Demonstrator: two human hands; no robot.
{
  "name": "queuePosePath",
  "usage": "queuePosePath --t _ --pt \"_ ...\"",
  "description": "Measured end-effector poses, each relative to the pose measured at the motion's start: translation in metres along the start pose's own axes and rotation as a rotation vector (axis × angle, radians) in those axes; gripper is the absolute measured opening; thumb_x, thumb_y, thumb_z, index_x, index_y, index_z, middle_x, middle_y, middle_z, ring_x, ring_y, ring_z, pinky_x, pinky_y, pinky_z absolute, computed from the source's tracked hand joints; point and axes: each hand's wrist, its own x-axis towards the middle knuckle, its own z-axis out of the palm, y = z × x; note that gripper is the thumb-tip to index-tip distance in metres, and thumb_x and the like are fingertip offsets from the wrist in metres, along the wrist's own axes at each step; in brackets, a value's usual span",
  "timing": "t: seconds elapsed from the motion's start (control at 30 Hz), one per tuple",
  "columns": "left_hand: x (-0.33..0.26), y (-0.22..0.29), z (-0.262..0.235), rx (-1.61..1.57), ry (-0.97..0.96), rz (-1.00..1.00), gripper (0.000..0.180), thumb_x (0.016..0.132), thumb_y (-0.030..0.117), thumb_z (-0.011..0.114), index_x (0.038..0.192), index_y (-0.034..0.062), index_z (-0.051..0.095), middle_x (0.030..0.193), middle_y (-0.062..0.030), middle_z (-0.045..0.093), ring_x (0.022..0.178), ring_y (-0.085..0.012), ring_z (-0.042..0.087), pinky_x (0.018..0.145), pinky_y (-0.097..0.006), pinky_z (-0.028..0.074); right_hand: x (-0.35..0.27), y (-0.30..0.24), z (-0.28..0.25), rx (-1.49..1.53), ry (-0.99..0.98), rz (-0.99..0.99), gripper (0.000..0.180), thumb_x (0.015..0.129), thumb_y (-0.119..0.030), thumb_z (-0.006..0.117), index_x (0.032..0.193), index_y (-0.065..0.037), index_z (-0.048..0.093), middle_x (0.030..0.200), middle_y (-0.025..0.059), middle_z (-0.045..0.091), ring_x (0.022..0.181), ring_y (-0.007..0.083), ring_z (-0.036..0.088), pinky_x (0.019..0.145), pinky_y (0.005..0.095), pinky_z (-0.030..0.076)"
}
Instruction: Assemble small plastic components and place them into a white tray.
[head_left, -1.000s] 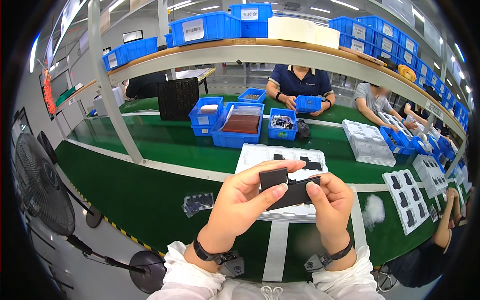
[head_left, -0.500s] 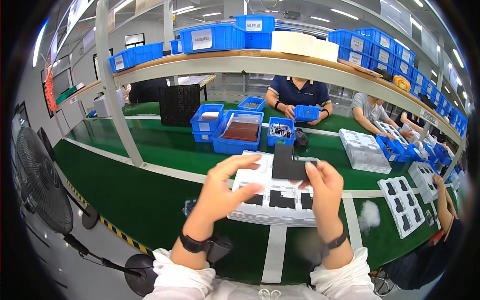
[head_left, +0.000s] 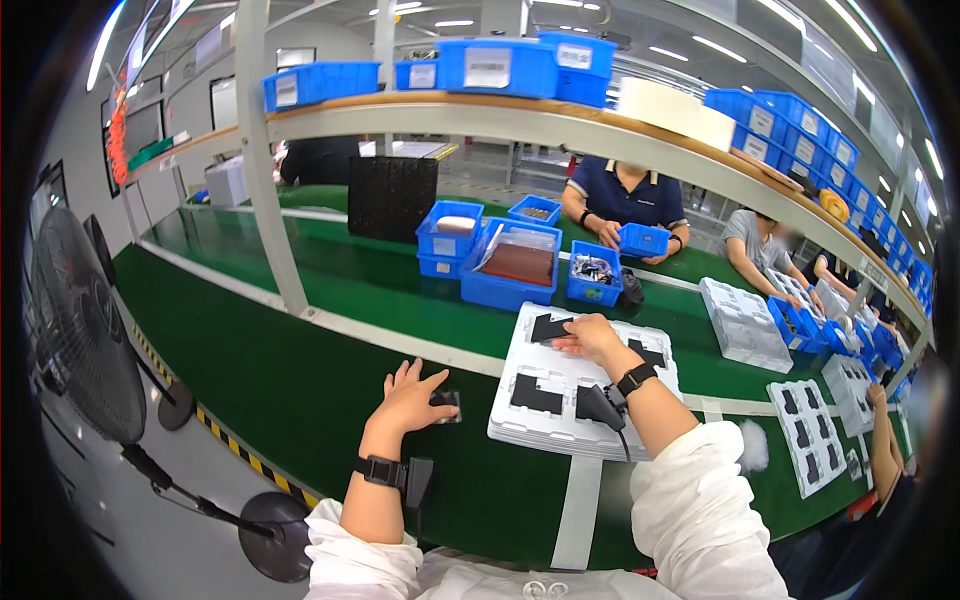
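My right hand (head_left: 592, 338) reaches over the white moulded tray (head_left: 510, 375) and pinches the edge of a black L-shaped piece (head_left: 548, 327). That piece lies in the tray's far left pocket. Other black pieces, one at near left (head_left: 535, 394) and one at far right (head_left: 647, 352), sit in their own pockets; my right forearm hides part of the tray. Left of the tray, my left hand (head_left: 406, 398) hovers low with fingers spread. Its thumb is at a small dark, shiny item (head_left: 446, 406) on the green table; whether they touch I cannot tell.
Behind the tray stand blue bins, one with brown sheets (head_left: 510, 285) and one with small parts (head_left: 594, 275). A shelf post (head_left: 275, 200) rises at left. Across the table a person holds a blue bin (head_left: 643, 240). More white trays (head_left: 805, 440) lie at right.
The black L-shaped piece has gone from in front of me down into the tray's far left pocket with my right hand. My left hand has moved left and down. The view has shifted left.
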Motion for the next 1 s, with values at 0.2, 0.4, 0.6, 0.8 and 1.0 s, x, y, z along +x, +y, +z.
queuePosePath --t 0.2,0.4,0.6,0.8,1.0 --pt "0.001 -0.022 0.013 0.018 -0.096 0.077 0.08 0.068 0.072 0.053 0.137 0.0346 0.035 0.149 -0.0159 0.008 0.137 -0.0371 0.002 0.108 -0.052 0.001 0.013 -0.003 0.01 -0.291 -0.002 0.023 0.022 0.089 -0.008 0.049 0.097 0.012 0.052 0.087 0.0216 0.065 0.064 0.0214 0.066 0.045 0.028 0.047" --pt "0.005 -0.021 0.019 0.062 -0.105 0.048 0.066 0.077 0.067 0.047 0.135 0.0384 0.035 0.15 -0.0126 0.01 0.138 -0.0351 0.003 0.108 -0.053 0.002 0.021 0.008 0.009 -1.153 0.275 -0.326 0.04 0.077 -0.03 0.064 0.078 0.01 0.064 0.073 0.0238 0.063 0.071 0.0373 0.062 0.075 0.0392 0.048" --pt "0.008 -0.021 0.022 0.026 -0.054 0.065 0.055 0.083 0.059 0.047 0.133 0.0375 0.04 0.149 -0.01 0.016 0.137 -0.0344 0.008 0.108 -0.053 0.004 0.011 -0.004 0.001 -0.963 0.131 -0.168 0.038 0.078 -0.029 0.062 0.065 0.007 0.065 0.065 0.0196 0.064 0.072 0.0315 0.064 0.073 0.0368 0.049" --pt "-0.001 -0.014 0.002 -0.227 0.257 -0.017 0.051 0.083 0.046 0.055 0.128 0.0216 0.05 0.131 -0.0114 0.045 0.127 -0.0292 0.034 0.106 -0.053 0.012 -0.033 -0.02 0.014 -0.946 0.075 -0.309 0.028 0.081 -0.022 0.058 0.079 0.005 0.065 0.068 0.014 0.066 0.066 0.0227 0.065 0.062 0.0342 0.049" --pt "-0.034 0.075 -0.016 -0.492 0.331 0.558 0.055 0.077 0.024 0.068 0.127 0.0106 0.049 0.084 -0.0109 0.047 0.074 -0.0265 0.049 0.068 -0.034 0.042 -0.163 -0.02 0.027 -0.288 -0.365 -0.225 0.013 0.085 -0.014 0.06 0.089 -0.001 0.058 0.08 0.0066 0.065 0.066 0.0093 0.058 0.054 0.0211 0.046"
